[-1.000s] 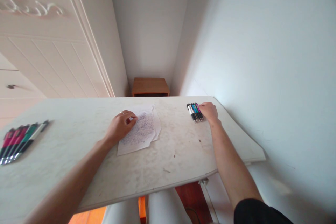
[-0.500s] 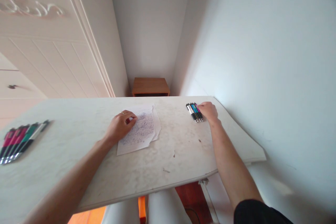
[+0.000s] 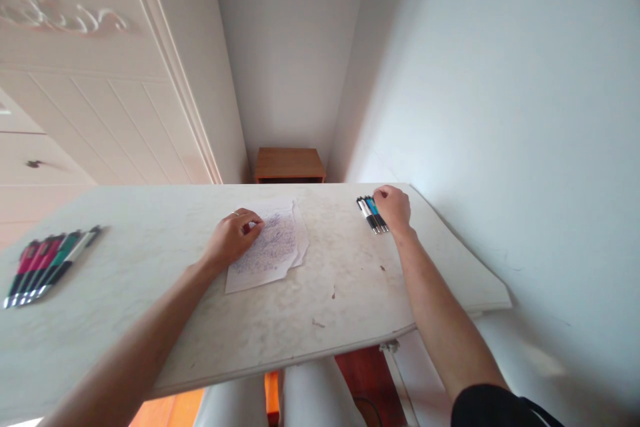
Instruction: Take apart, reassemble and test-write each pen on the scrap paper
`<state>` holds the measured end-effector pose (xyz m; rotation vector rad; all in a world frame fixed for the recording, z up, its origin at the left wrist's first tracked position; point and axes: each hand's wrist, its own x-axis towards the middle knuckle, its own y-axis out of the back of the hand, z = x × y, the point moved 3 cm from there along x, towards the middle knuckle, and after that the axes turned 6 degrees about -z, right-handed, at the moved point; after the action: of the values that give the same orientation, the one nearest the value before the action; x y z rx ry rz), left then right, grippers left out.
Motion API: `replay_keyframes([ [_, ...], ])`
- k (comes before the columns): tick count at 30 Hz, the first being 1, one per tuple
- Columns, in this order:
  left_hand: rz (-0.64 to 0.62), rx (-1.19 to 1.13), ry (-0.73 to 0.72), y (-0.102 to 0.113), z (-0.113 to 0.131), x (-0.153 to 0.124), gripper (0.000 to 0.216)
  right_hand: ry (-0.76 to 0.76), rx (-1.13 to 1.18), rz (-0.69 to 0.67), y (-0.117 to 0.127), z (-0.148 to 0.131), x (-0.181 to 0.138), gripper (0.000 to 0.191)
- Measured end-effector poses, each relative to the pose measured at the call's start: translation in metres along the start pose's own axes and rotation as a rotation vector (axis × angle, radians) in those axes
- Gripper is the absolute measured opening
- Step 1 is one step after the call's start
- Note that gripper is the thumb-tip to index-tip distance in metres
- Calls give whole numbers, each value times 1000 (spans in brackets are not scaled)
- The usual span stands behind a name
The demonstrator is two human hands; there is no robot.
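Observation:
My left hand (image 3: 231,237) rests with curled fingers on the left edge of a scribbled sheet of paper (image 3: 273,247) in the middle of the white table (image 3: 150,260). My right hand (image 3: 394,209) reaches to the far right of the table and closes its fingers over the right side of a small row of pens (image 3: 371,213). What the fingers grip there is hidden under the hand. A second sheet peeks out from beneath the scribbled one.
A second row of several pens (image 3: 47,265), pink, green and black, lies at the table's left end. A wooden nightstand (image 3: 289,165) stands beyond the far edge between a white wardrobe (image 3: 100,93) and the wall. My legs show below the near edge.
My right hand has shifted slightly left over the row of pens and now covers the rightmost ones. The left hand stays on the paper. The view has drifted a little.

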<state>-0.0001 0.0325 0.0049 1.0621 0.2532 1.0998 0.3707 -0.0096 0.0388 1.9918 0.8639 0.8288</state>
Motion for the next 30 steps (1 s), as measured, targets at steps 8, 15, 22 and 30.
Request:
replay_keyframes([
  [8, 73, -46, -48, 2, -2, -2, 20, 583, 261, -234, -51, -72, -59, 24],
  [15, 223, -17, -75, 13, -11, -4, 14, 676, 377, -394, -72, -79, -77, 32],
  [22, 382, 144, 167, 61, -45, -44, 17, 682, 371, -386, -73, -75, -75, 37],
  [30, 360, 706, 654, 130, -81, -131, 27, 675, 219, -420, -79, -75, -77, 34],
])
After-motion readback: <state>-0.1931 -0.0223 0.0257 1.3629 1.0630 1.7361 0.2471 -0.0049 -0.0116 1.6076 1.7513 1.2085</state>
